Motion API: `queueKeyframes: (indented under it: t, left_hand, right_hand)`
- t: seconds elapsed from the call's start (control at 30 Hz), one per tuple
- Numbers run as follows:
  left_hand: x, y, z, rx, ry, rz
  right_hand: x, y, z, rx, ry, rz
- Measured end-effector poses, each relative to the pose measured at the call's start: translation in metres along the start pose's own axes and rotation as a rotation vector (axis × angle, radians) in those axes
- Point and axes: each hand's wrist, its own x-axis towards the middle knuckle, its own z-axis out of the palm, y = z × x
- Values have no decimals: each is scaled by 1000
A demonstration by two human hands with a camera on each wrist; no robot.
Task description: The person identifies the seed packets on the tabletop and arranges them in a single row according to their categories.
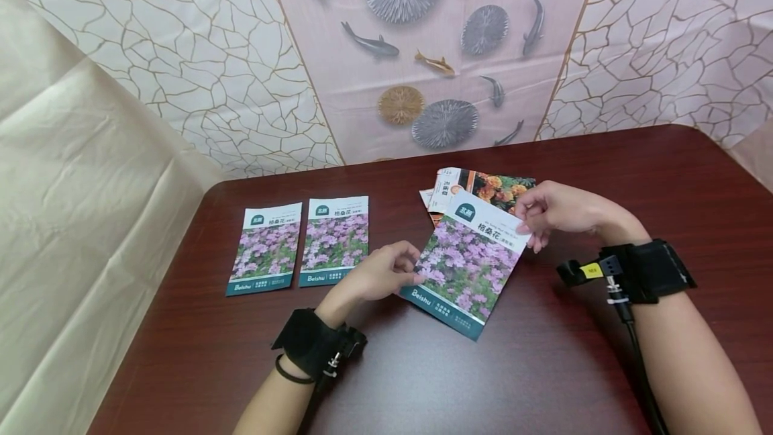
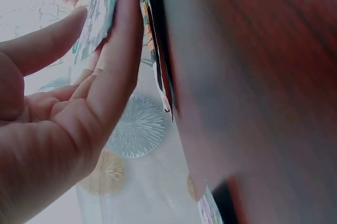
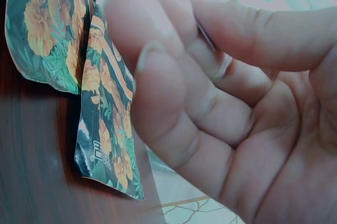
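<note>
Held packet point(image 1: 468, 267): was held tilted over the table point(image 1: 531, 374), its front printed with purple flowers above a green band.
Left hand point(image 1: 383, 272): the lower left corner of the held packet was pinched between thumb and fingers.
Right hand point(image 1: 552, 213): the upper right corner of the held packet was pinched between thumb and fingers.
Orange-flower packets point(image 1: 501, 186): were stacked unevenly just beyond the held packet, partly hidden by it.
Nearer purple packet point(image 1: 334, 240): was laid left of the held packet.
Farther purple packet point(image 1: 264, 250): was laid farther left of the held packet.
</note>
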Motion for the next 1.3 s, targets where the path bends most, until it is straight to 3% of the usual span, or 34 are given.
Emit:
queueKeyframes:
  t: [0.23, 0.67, 0.93, 1.3]
  left_hand:
    - [0, -1, 0, -86, 9, 10]
    - [-4, 3, -6, -199, 29, 16]
    - [-6, 2, -12, -219, 87, 13]
    - [-9, 0, -27, -206, 194, -55]
  right_hand:
    - [1, -2, 0, -15, 37, -18]
    - [4, -10, 4, -22, 164, 23]
    - [5, -13, 7, -68, 205, 43]
    - [5, -18, 12, -135, 300, -12]
